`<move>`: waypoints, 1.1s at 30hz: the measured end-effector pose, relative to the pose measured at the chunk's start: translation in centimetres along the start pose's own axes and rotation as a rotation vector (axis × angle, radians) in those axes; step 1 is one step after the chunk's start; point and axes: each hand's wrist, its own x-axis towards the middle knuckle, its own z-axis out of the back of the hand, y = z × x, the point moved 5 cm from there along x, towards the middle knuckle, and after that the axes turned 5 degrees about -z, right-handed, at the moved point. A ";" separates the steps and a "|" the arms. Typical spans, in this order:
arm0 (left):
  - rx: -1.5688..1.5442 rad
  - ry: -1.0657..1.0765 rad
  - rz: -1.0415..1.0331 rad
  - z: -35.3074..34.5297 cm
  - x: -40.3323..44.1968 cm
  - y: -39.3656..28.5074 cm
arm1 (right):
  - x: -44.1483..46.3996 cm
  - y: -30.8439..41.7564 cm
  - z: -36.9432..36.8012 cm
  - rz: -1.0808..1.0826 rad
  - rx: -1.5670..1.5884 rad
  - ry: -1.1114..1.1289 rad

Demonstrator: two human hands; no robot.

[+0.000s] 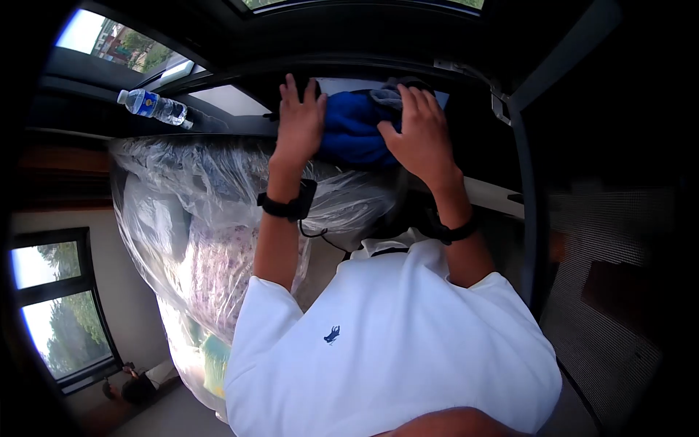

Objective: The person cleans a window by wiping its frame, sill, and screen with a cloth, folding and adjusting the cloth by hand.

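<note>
A bundle of blue cloth (355, 130) lies on the dark sill below the window, with crumpled grey cloth (387, 95) at its upper right. At the bundle's left edge is my left hand (301, 124), its fingers stretched out and apart. My right hand (422, 136) rests over the right side of the bundle, fingers extended and thumb spread away from them. Both hands are open, one on each side of the cloth. What lies under the fingertips of my right hand is partly hidden.
A clear plastic bottle (156, 108) with a blue label lies on the sill at the left. Below it, a large pile of bedding or fabric is wrapped in transparent plastic sheeting (211, 189). A dark upright frame (523, 182) and mesh (604, 240) stand at the right.
</note>
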 end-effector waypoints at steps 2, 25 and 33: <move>-0.111 0.097 -0.079 0.8 0.1 -3.5 | -0.7 -1.2 1.1 -0.062 -0.002 -0.017; -0.389 -0.194 -0.029 1.8 -9.2 0.8 | 0.6 4.4 -4.4 0.032 -0.343 -0.187; -0.420 -0.362 0.431 5.3 -16.8 3.5 | 1.2 13.8 -11.8 0.273 -0.251 -0.139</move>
